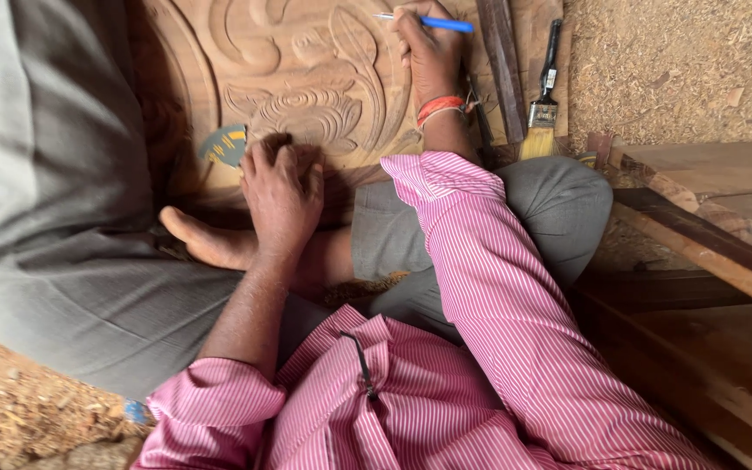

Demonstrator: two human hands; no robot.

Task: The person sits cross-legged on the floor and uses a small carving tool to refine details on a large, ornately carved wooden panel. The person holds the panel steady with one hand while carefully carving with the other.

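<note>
A carved wooden panel (306, 78) with leaf and flower relief lies on the ground in front of my crossed legs. My right hand (428, 52) grips a blue pen (433, 23) and rests on the upper part of the carving, its tip pointing left. My left hand (282, 187) lies flat, fingers together, on the panel's lower edge beside my bare foot (206, 239). A red thread band circles my right wrist.
A paint brush (543, 96) with a black handle and a dark wooden strip (502, 61) lie on the panel's right side. A small blue-and-yellow piece (224, 144) sits at the left. Wooden planks (715, 226) are stacked on the right, with sawdust on the ground around them.
</note>
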